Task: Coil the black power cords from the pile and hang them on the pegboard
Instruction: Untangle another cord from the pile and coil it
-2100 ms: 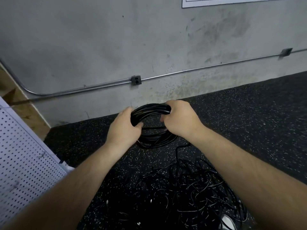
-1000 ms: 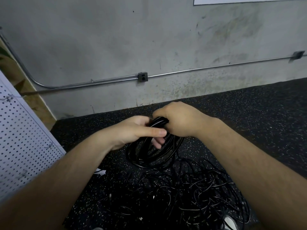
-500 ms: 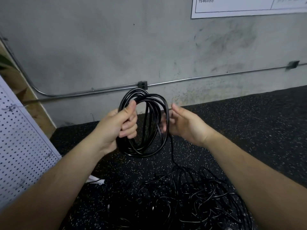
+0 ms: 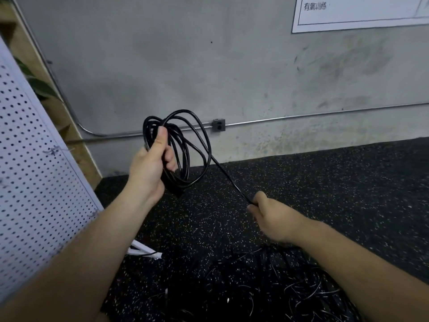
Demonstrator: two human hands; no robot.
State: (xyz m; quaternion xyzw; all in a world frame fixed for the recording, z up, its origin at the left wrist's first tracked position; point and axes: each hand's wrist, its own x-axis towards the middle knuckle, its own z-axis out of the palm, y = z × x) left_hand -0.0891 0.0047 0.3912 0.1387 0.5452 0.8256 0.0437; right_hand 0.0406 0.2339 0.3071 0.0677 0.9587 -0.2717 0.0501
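Grey concrete wall (image 4: 209, 66) is filling the view ahead of me, with a metal conduit (image 4: 301, 116) running along it through a small junction box (image 4: 218, 125), and a white sign (image 4: 359, 12) is showing at the top right. A white pegboard (image 4: 34, 170) is leaning in just beside my left forearm. The black speckled floor (image 4: 348, 182) is carrying the pile (image 4: 278, 291) of tangled black cords, low under my right forearm. My left hand (image 4: 151, 168) is gripping the coiled cord (image 4: 180, 145), raised in front of the wall, thumb pointing up along the loops and fingers curling round them. One strand (image 4: 229, 178) is running tight from the coil down to my right hand (image 4: 271, 217), which is pinching it, lower and nearer the pile.
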